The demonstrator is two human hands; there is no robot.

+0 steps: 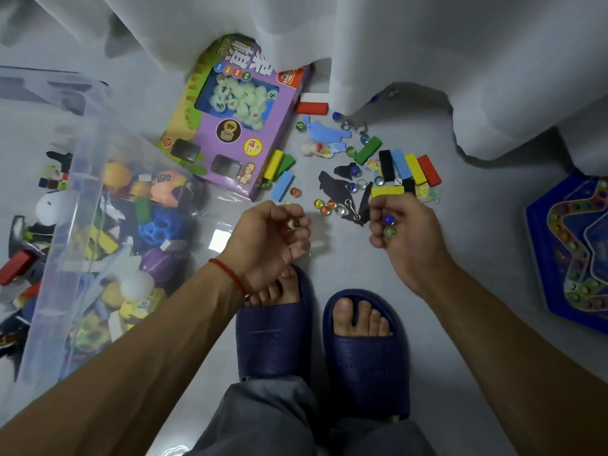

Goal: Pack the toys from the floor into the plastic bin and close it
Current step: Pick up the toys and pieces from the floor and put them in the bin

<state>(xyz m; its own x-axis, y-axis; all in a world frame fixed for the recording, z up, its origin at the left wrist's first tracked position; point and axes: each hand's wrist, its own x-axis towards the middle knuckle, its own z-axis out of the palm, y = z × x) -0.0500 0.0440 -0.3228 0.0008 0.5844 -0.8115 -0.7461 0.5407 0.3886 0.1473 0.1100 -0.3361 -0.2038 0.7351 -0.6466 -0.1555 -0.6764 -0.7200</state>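
Note:
A clear plastic bin (pixel 70 199) stands at the left, open and holding many mixed toys. Coloured wooden blocks (pixel 399 164), glass marbles (pixel 324 205) and dark cut-out shapes (pixel 334 187) lie scattered on the white floor ahead. My left hand (pixel 269 236) is curled just above the floor near the bin's right side, with a marble showing between its fingers. My right hand (pixel 399 230) is curled around a blue and a green marble (pixel 390 225), just below a yellow block (pixel 387 191).
A purple boxed chess set (pixel 230 126) lies beside the bin. A blue star-shaped game board (pixel 572 251) sits at the far right. White curtains (pixel 394 44) hang over the back of the toy pile. My feet in dark blue slippers (pixel 365 350) stand below my hands.

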